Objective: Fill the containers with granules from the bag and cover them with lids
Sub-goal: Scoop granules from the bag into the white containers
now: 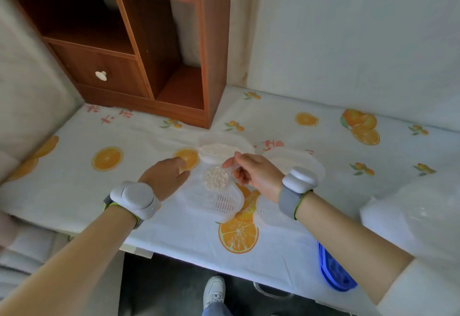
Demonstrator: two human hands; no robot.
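Both hands (209, 175) hover over granules (216, 178), wooden cabinet (139, 41) behind.

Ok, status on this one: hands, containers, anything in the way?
Left hand open, on the cloth. Right hand pinching a clear bag over a granule-filled container. Slotted lid lying nearby, not on. Nothing blocking.

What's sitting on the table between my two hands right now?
In the head view, a small round patch of white granules lies between the left hand and the right hand, seemingly in a clear container beside a slotted white lid.
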